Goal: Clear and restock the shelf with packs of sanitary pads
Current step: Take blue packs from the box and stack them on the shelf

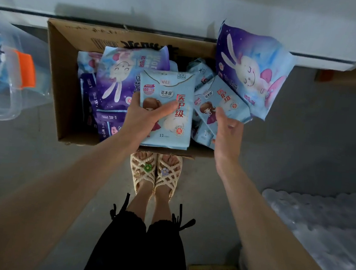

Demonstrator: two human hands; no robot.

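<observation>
One box [71, 73], two hands [144, 116] [229, 128], two sandals [143, 171] [168, 173]

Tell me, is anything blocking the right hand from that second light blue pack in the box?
Nothing visible does: the right hand has its thumb on the second light blue pack, which lies atop the pile in the cardboard box.

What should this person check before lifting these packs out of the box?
1. Left hand grips the light blue pack: ok, thumb across its front.
2. Right hand holds the second light blue pack: ok, pinched at its near end.
3. Big bunny pack supported: cannot tell, whatever holds it up is hidden.
4. Cardboard box emptied: not ok, purple packs remain inside.
5. Destination free: cannot tell, not in view.
</observation>
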